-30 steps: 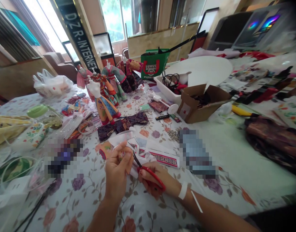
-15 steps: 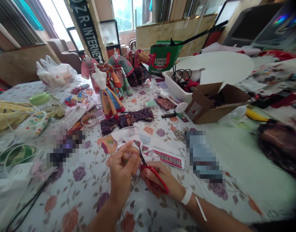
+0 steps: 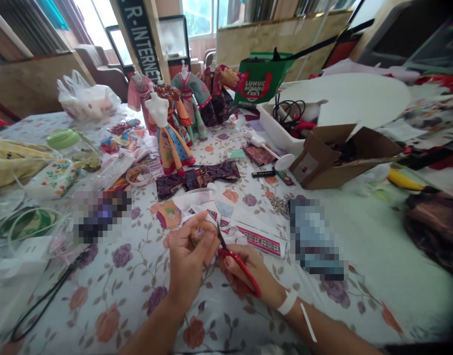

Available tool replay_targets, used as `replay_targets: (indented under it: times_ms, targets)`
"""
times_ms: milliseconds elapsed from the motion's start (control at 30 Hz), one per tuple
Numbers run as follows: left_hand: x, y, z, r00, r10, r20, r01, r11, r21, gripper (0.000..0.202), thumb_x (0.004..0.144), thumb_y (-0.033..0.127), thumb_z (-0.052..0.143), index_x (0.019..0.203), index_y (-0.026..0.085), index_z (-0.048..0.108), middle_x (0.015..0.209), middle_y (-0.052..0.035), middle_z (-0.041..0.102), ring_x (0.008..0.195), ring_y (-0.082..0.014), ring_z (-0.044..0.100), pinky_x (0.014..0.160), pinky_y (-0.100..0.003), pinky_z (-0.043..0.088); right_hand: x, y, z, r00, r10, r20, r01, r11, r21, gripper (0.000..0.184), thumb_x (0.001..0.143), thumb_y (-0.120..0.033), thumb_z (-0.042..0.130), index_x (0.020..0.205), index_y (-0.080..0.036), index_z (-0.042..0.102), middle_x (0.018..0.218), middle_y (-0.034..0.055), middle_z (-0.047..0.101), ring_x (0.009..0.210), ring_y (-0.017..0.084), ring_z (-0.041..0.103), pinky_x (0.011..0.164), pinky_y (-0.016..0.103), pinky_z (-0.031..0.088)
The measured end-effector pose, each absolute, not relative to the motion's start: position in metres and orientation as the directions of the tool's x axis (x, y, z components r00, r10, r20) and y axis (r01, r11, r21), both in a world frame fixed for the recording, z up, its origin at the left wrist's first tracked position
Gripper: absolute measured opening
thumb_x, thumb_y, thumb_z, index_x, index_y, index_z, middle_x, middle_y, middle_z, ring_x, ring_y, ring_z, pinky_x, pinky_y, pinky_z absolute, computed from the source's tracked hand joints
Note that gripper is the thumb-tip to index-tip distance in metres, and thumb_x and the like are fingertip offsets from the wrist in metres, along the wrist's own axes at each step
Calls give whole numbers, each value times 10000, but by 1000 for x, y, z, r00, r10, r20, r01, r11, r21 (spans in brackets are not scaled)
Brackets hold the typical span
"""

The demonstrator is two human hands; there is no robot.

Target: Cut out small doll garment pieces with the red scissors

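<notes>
My left hand [image 3: 189, 254] pinches a small piece of orange printed fabric [image 3: 207, 230] between thumb and fingers. Red-handled scissors [image 3: 243, 271] are in my right hand [image 3: 258, 273], its fingers through the loops. Their dark blades point up and lie against the right edge of the fabric, partly hidden by it. Just beyond my hands lie white cloth strips with a red and black patterned band [image 3: 261, 239]. Another orange printed piece [image 3: 169, 214] rests to the left of them. A dark paisley cloth [image 3: 198, 178] is spread farther back.
Several small dress forms in costumes [image 3: 170, 140] stand at the back. A cardboard box [image 3: 322, 165] and a white bin [image 3: 276, 133] are at the right, near a green bag [image 3: 263, 81]. A jar with a green lid [image 3: 69, 143] is at the left. Blurred items flank my hands.
The whole view has shifted slightly, with the background moving right and a little up. The scissors and fabric stay in my hands, nearly in the same place.
</notes>
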State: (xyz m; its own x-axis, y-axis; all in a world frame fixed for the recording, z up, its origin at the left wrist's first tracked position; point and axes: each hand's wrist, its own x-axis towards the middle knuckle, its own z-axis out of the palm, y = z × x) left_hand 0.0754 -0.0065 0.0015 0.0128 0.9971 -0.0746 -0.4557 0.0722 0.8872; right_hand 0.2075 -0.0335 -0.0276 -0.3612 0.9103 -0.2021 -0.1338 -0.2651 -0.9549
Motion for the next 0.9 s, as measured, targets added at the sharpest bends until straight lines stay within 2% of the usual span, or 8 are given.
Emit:
replay_targets:
  times_ms: [233,900]
  targets:
    - [74,-6,4,52,995,-88,-456,102,884,290,785,190,685,1069,219,635,769,26,585,432,11,413,427,-125,360,208,-34,-25,-376,909,-181,-139,-248,-959,490,786,-627,562,617,-182,449,446,-74,402,299,49,349,295,164,266]
    - [76,-4,8,72,991,-116,-504,136,853,273,760,179,708,1026,212,658,746,31,586,418,17,389,405,-117,326,207,-36,-19,-336,919,-206,-87,-248,-965,517,774,-656,550,586,-199,396,423,-88,349,305,49,316,309,176,225]
